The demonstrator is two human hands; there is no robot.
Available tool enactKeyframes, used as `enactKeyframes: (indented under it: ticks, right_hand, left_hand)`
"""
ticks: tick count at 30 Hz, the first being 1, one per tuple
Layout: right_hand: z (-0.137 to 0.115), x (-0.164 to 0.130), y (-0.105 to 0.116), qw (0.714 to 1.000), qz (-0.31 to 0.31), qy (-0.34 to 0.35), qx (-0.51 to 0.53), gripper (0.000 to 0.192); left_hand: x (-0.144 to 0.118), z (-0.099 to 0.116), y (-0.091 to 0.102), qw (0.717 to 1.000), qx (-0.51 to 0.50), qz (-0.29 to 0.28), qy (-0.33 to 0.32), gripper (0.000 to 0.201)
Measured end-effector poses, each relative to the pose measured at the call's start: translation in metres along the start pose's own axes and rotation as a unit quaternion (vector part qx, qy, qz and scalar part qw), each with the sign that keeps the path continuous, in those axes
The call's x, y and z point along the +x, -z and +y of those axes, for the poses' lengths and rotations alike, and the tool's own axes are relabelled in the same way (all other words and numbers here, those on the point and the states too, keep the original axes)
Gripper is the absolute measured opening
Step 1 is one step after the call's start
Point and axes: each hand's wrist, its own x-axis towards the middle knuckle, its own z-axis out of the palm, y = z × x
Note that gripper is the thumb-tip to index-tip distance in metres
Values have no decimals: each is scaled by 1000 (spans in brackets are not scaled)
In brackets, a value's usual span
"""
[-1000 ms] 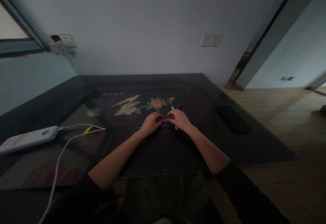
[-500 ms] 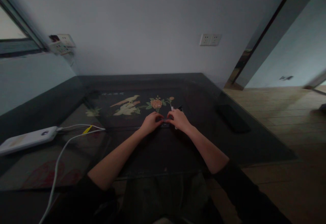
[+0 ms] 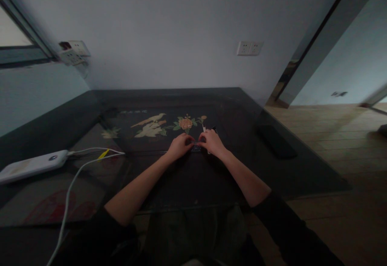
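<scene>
Near the middle of the dark glass-topped table (image 3: 302,169), just below its inlaid picture of a bird and an orange flower (image 3: 169,124), both hands rest side by side with fingers curled inward. The left hand (image 3: 179,146) and the right hand (image 3: 212,142) almost meet over a small dark flat object (image 3: 196,149) lying on the glass; their fingertips touch it, but it is too dim to tell whether either hand truly pinches it. A thin white stick-like item (image 3: 204,128) pokes out just beyond the right hand. Toward the table's left edge lies a white rectangular power bank (image 3: 32,165), with white cables (image 3: 71,189) running from it toward the near edge. Close to the right edge sits a flat black phone-like slab (image 3: 276,141), well apart from the hands.
</scene>
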Motion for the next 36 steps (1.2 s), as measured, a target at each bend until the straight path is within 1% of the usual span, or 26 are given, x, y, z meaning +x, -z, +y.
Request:
enactKeyframes:
  ticks: [7,11,13,15,19,21,24,26,27,29,31,33,34,36]
  right_hand:
    - [0,-2,5,999,-5,34,13,27]
    - [-6,-6,7,997,-37,68,-26,47]
    - [-9,-8,6,995,-45,79,-46,54]
    - [-12,-9,3,994,-44,82,-56,54]
    - [-14,-9,1,995,-29,81,-60,48]
    - [-14,-9,4,996,-17,75,-51,45]
    - [-9,-6,17,998,9,55,-10,41]
    - [1,-4,30,998,34,41,37,40]
    - [9,-4,37,996,50,35,59,39]
    - [30,-4,51,993,79,26,82,37]
    - [57,-8,61,993,93,7,76,37]
    - [86,-14,67,994,93,-26,56,36]
    - [100,-18,68,994,83,-41,48,35]
    - [121,-24,67,996,40,-72,41,34]
  left_hand:
    - [-2,0,1,1000,-6,8,-2,16]
    - [-2,-2,0,1000,15,20,-1,16]
    - [-2,-3,0,999,24,28,-6,15]
    - [-2,-4,0,999,21,32,-9,14]
    - [-1,-4,1,999,-8,48,-6,12]
    - [-1,-4,2,997,-32,74,1,12]
    - [1,-4,4,988,-77,133,9,14]
    - [1,-4,5,983,-98,158,8,14]
    - [1,-4,4,982,-103,160,4,13]
    - [0,0,2,984,-100,150,-15,13]
    - [-3,6,-1,987,-88,127,-45,13]
    - [-8,14,-4,989,-75,97,-84,14]
    - [-11,19,-5,990,-67,81,-96,16]
    - [-15,28,-7,990,-48,39,-124,21]
